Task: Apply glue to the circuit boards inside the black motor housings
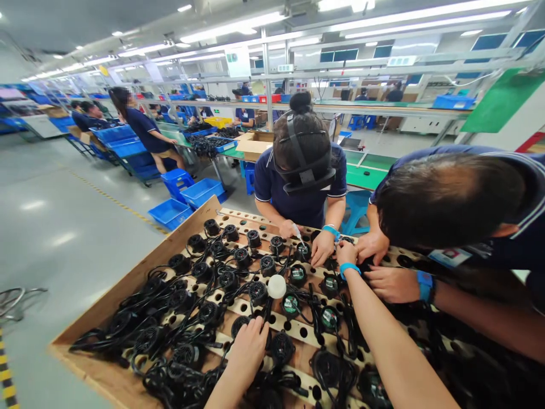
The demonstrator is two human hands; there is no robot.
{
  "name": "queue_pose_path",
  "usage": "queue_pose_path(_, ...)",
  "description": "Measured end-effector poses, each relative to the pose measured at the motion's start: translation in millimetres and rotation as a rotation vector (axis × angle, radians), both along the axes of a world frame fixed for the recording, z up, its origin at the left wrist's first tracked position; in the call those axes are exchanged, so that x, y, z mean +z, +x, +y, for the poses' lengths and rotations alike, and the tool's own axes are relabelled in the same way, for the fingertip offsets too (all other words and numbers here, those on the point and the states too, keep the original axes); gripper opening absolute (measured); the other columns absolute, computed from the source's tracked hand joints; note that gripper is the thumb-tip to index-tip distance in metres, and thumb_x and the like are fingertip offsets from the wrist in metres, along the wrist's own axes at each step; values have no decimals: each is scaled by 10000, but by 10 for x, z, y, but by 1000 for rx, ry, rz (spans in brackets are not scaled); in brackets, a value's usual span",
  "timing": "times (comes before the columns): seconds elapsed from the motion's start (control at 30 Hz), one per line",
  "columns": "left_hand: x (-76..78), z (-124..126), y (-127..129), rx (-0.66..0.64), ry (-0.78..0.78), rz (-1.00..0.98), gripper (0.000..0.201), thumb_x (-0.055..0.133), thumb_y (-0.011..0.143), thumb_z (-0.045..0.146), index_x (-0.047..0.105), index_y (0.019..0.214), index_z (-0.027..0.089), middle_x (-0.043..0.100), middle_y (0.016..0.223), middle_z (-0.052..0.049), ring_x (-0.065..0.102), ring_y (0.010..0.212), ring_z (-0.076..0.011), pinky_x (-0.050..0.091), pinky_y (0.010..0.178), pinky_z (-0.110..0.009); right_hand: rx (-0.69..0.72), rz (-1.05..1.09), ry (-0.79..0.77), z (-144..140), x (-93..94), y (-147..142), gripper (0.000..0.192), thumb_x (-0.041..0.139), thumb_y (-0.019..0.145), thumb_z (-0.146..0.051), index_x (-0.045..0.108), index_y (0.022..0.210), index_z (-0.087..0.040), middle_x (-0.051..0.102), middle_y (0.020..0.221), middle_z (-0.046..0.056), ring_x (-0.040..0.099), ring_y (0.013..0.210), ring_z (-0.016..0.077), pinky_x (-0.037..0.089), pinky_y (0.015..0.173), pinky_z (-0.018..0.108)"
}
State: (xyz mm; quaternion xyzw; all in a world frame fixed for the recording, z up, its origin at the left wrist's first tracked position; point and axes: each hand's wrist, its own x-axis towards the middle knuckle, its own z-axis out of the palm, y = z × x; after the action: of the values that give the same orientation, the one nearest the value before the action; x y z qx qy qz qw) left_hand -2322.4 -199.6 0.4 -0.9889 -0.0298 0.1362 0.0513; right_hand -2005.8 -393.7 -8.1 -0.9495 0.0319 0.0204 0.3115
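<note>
My left hand reaches in from the bottom with its fingers curled down among black round fan-like units and cables. A dark strip runs from its fingertips toward a white round piece; whether they are joined I cannot tell. My right hand, wearing a blue wristband, has its fingers closed at the far side of the board, where a co-worker's hand hides most of what they touch. Open-topped units with green circuit boards, such as this round unit, sit between my hands.
Across the board, a co-worker's hand holds a thin white-tipped tool over a round unit. Another co-worker's hands work at the right. A wooden tray edge borders the left. Blue bins stand on the floor beyond it.
</note>
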Motion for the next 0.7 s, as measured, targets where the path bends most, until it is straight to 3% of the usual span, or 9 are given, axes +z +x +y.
queue_pose_path(0.2, 69, -26, 17, -12, -13, 10, 466, 625, 774, 113, 559, 1235, 130, 591, 1090, -119, 580, 1019, -270, 495, 842, -403, -10, -78, -13, -67, 185, -129, 265, 525, 916, -374, 610, 988, -134, 647, 913, 35, 619, 791, 142, 517, 745, 344)
queue_pose_path(0.33, 231, -47, -9, 3, -83, -1, 520, 623, 763, 90, 527, 1273, 135, 591, 1134, -118, 576, 1035, -270, 499, 869, -399, 54, -208, -6, -263, 439, -455, 288, 431, 931, -311, 623, 998, -108, 678, 846, 102, 621, 775, 189, 456, 742, 334)
queue_pose_path(0.43, 377, -179, -93, 39, -241, -147, 489, 552, 822, 100, 490, 1303, 168, 580, 1177, -112, 566, 1068, -250, 487, 927, -398, 151, -295, 16, -469, 668, -1051, 337, 397, 916, -342, 642, 1001, -127, 704, 876, 131, 642, 804, 216, 439, 741, 308)
queue_pose_path(0.53, 519, -504, -233, 11, -480, -344, 495, 484, 892, 180, 389, 1376, 223, 535, 1268, -113, 533, 1150, -233, 463, 987, -384, 310, -294, 63, -699, 835, -1916, 297, 453, 897, -402, 674, 915, -205, 700, 678, 36, 644, 612, 157, 462, 646, 250)
queue_pose_path(0.63, 603, -934, -394, -123, -709, -367, 602, 521, 889, 281, 282, 1438, 225, 509, 1316, -134, 522, 1175, -236, 470, 979, -352, 598, -337, 210, -925, 844, -2792, 194, 504, 894, -316, 685, 863, -253, 717, 694, 6, 639, 542, 131, 466, 563, 225)
queue_pose_path(0.7, 589, -1187, -501, -265, -849, -309, 501, 507, 888, 296, 399, 1372, 228, 601, 1169, -114, 595, 1025, -210, 519, 863, -304, 652, -308, 308, -1074, 753, -3258, 142, 553, 870, -297, 690, 852, -264, 719, 692, -2, 652, 565, 132, 476, 574, 213)
